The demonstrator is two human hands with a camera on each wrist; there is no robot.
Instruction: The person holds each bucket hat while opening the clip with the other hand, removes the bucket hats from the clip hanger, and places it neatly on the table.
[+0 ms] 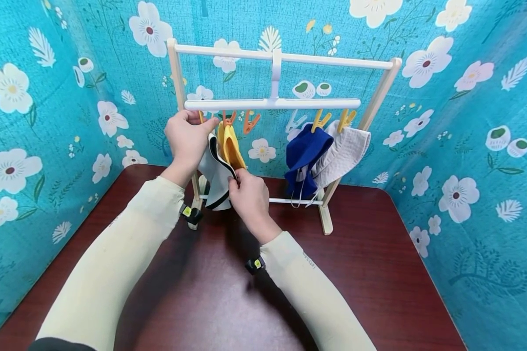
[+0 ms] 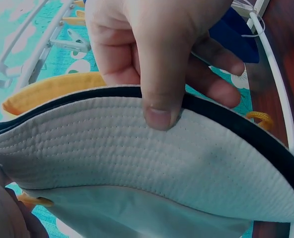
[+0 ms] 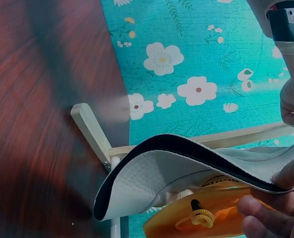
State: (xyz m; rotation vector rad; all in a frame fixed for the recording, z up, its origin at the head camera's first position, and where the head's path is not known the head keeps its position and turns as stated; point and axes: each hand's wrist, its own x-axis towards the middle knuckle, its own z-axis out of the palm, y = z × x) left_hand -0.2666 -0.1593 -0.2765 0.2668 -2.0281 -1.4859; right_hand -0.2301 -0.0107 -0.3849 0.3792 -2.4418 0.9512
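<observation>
A pale grey bucket hat (image 1: 216, 173) with black brim trim hangs at the left end of the white hanger (image 1: 263, 104). My right hand (image 1: 251, 197) pinches its brim; in the left wrist view the thumb (image 2: 162, 111) lies on the stitched side. Up at the bar, my left hand (image 1: 188, 139) pinches a yellow clothespin (image 1: 201, 117) at the hat's upper end, with the contact partly covered by fingers. Just behind the grey hat hangs a yellow hat (image 1: 231, 146) under an orange clothespin (image 1: 229, 118). Its toggled cord (image 3: 202, 217) shows in the right wrist view.
A blue hat (image 1: 306, 153) and a light striped hat (image 1: 342, 151) hang on the right from yellow clothespins (image 1: 320, 121). Between the groups dangle an orange clip (image 1: 251, 122) and a white clip (image 1: 293, 122). A wooden rack (image 1: 377, 92) stands on the dark red table (image 1: 355, 273), before a flowered curtain.
</observation>
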